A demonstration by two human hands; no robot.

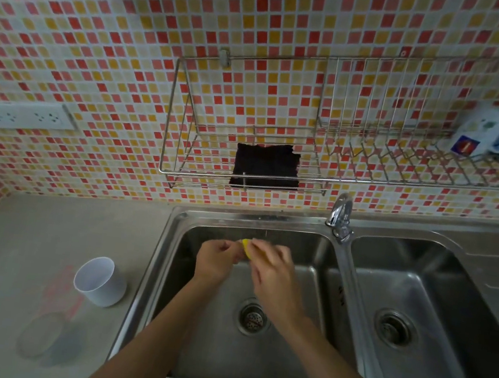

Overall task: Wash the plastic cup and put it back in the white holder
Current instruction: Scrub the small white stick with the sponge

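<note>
Over the left sink basin (pixel 307 291) my two hands meet. My left hand (pixel 216 260) and my right hand (pixel 272 271) both close on a small yellow object (pixel 246 247), which looks like a sponge; the fingers hide most of it. A white holder (pixel 99 280), round and open at the top, stands on the counter left of the sink. In front of it, a clear, pink-tinted plastic cup (pixel 44 330) rests on the counter, blurred and faint.
The faucet (pixel 340 215) stands between the two basins, with no water visibly running. The right basin (pixel 416 306) holds nothing. A wire rack (pixel 247 144) on the tiled wall carries a dark cloth (pixel 265 165), with a box and blue items (pixel 487 134) further right. A power socket (pixel 26 118) sits on the left wall.
</note>
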